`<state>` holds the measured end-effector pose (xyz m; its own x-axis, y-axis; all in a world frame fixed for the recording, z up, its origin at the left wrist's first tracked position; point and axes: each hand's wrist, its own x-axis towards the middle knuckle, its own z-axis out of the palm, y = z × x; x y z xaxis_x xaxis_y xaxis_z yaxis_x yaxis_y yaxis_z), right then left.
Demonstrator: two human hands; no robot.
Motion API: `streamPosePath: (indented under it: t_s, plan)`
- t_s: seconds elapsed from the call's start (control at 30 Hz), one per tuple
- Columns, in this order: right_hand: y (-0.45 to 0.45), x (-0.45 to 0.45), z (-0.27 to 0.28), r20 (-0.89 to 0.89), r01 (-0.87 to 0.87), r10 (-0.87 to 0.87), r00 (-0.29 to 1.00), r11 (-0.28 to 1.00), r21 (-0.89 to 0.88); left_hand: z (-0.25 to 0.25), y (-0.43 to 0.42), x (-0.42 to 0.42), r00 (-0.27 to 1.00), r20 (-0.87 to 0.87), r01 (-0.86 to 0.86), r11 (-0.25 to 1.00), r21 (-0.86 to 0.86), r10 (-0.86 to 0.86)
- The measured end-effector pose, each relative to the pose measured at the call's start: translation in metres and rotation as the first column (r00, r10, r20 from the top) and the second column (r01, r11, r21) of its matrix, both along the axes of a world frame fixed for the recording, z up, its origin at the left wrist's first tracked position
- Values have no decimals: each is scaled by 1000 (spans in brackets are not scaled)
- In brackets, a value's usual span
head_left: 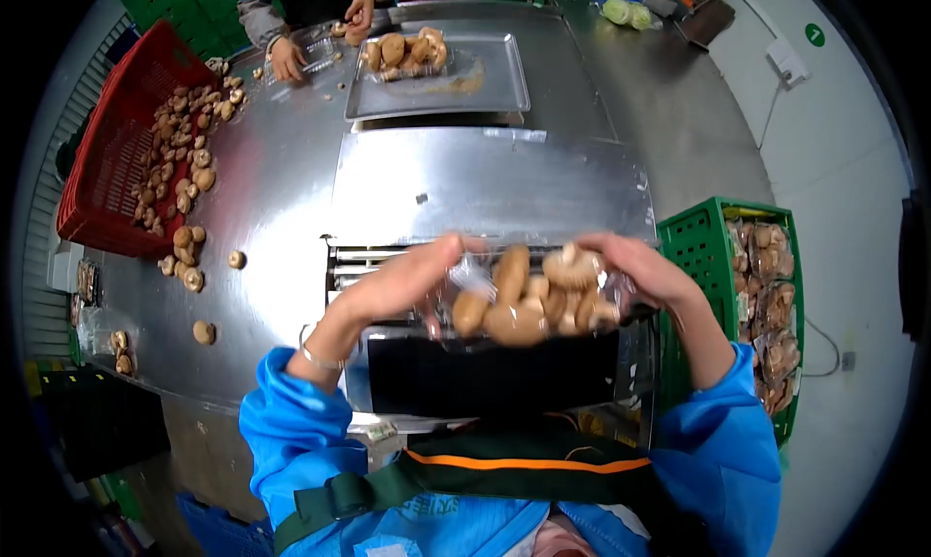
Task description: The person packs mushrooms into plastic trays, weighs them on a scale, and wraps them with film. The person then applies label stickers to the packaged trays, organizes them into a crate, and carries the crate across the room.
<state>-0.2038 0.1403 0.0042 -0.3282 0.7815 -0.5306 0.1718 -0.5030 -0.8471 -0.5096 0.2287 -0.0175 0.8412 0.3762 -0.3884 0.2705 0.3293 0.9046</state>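
Note:
A pack of brown shiitake mushrooms (529, 305) in see-through plastic is between my two hands, raised over a wrapping machine. My left hand (417, 274) grips its left end, beside some bunched, shiny film. At the other end, my right hand (648, 269) is closed on the edge of the pack. Both hands and the pack are a little blurred, and some fingertips are hidden behind it. Under the pack lie the machine's metal rollers (361, 266) and a black flat plate (485, 375).
A red crate (107, 184) of loose mushrooms (179, 135) tips onto the steel table (281, 184) at left. A metal tray (436, 101) with mushrooms stands ahead. Across the table, another person's hands (288, 60) touch a plastic tray. A green crate (693, 242) at right holds wrapped packs (773, 305).

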Motion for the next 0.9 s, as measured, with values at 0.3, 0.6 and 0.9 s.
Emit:
streamPosePath:
  t_s: [0.3, 0.6, 0.9]
  plan:
    - [-100, -26, -54, 76, 219, -207, 975, 949, -227, -102, -99, -65, 959, -102, -283, 914, -289, 265]
    - [-194, -37, -86, -202, 958, -960, 195, 231, -172, -113, -151, -63, 460, -143, -849, 386, -361, 877]
    - [-231, -81, -168, -181, 521, -574, 798, 810, -270, -156, -230, -5, 834, -326, -547, 744, -382, 446]
